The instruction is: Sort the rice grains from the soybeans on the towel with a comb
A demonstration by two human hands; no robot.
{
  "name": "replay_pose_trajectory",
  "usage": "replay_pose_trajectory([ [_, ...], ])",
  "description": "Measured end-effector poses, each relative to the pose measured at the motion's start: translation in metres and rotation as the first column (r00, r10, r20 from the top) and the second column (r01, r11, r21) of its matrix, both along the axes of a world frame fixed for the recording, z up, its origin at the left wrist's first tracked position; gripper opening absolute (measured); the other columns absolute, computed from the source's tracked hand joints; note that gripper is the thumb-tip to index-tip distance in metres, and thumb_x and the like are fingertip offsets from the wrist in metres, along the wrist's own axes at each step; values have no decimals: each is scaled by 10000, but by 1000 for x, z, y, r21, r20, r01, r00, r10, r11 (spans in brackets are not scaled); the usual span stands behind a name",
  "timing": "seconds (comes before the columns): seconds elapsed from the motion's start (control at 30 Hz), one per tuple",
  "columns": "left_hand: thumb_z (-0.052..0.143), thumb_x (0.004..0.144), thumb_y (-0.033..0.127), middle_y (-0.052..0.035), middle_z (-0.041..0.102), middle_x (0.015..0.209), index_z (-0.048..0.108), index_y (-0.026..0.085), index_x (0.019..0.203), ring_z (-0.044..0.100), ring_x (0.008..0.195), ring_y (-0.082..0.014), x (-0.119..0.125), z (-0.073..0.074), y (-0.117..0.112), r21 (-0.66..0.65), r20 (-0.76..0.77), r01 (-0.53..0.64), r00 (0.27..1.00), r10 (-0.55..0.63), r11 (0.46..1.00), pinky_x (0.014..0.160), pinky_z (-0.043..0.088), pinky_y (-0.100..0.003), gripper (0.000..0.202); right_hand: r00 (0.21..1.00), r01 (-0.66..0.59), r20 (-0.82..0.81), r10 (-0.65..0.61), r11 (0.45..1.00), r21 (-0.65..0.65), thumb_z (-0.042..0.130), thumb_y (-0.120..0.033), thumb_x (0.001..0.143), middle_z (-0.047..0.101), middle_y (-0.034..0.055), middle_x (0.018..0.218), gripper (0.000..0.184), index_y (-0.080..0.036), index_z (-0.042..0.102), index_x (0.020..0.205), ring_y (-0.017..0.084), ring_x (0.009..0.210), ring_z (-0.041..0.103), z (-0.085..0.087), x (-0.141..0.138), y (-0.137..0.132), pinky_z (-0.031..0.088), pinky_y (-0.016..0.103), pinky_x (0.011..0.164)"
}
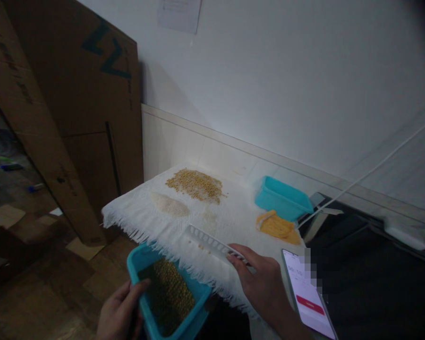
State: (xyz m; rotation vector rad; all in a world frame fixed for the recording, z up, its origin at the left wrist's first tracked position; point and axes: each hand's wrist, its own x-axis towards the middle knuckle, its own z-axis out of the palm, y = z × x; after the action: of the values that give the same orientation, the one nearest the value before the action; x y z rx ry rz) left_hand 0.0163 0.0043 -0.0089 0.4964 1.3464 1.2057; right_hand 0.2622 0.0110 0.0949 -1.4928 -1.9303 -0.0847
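My left hand [122, 309] grips the near left rim of a turquoise plastic bin [133, 267], held below the table's front edge. Inside are yellow beans [173, 283] that look like soybeans, with a darker area on the left I cannot make out. My right hand [257, 278] is closed on one end of a white slotted plastic strip [212, 243], which rests against the cloth [233, 217] near the front edge. A few loose beans lie beside the strip. Farther back on the cloth are a spread of yellow beans [196, 184] and a pale grainy heap [170, 205].
A second turquoise bin [286, 200] stands at the back right, with a yellow cloth [276, 227] before it. A lit phone [308, 293] lies on the right edge. A large cardboard box [99, 108] stands left; a white cable [371, 167] runs along the right.
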Motion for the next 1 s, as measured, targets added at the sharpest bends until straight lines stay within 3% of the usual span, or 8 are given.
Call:
replay_pose_trajectory([
  [0.17, 727, 582, 470, 94, 401, 297, 547, 186, 538, 304, 244, -51, 5, 7, -4, 25, 12, -15, 1000, 15, 1000, 272, 219, -157, 339, 994, 84, 59, -93, 987, 134, 458, -283, 894, 747, 25, 765, 256, -197, 699, 908, 157, 589, 705, -1, 4, -18, 545, 191, 568],
  [0.37, 725, 588, 476, 97, 392, 295, 543, 186, 545, 301, 245, -57, 4, 5, -4, 21, 9, -13, 1000, 13, 1000, 277, 210, -166, 345, 987, 28, 138, -87, 922, 387, 479, -186, 894, 750, 55, 805, 224, -179, 702, 903, 144, 585, 703, -28, -4, -41, 541, 182, 549],
  [0.5, 744, 570, 481, 91, 401, 298, 542, 180, 542, 310, 260, -56, 3, 4, -4, 23, 17, -4, 1000, 3, 1000, 288, 216, -167, 364, 991, -57, 131, 15, 942, 330, 502, -116, 861, 745, 63, 774, 230, -137, 638, 1045, 136, 578, 693, -32, -21, -41, 545, 191, 548],
  [0.73, 727, 583, 505, 91, 396, 271, 544, 191, 543, 288, 226, -67, 1, -1, -2, 6, 28, 9, 1000, -9, 1000, 270, 207, -183, 366, 979, -165, 161, 125, 948, 271, 430, -70, 842, 735, 84, 843, 288, -112, 621, 1054, 171, 648, 699, -30, -57, -38, 540, 247, 559],
  [0.87, 749, 556, 494, 92, 420, 302, 597, 179, 608, 316, 249, -70, -1, -2, -1, 0, 19, -6, 1000, 6, 1000, 278, 216, -179, 353, 995, -96, 35, 90, 953, 286, 418, -109, 876, 727, 48, 716, 245, -139, 639, 978, 135, 536, 669, -25, -65, -36, 509, 219, 527],
  [1.0, 744, 557, 508, 86, 398, 280, 554, 178, 529, 302, 241, -61, -1, 1, -2, 20, -1, 4, 1000, -4, 1000, 274, 217, -173, 381, 993, 31, 97, -67, 944, 328, 444, -177, 891, 724, 50, 675, 233, -130, 669, 936, 134, 497, 662, -13, -39, -18, 473, 203, 491],
])
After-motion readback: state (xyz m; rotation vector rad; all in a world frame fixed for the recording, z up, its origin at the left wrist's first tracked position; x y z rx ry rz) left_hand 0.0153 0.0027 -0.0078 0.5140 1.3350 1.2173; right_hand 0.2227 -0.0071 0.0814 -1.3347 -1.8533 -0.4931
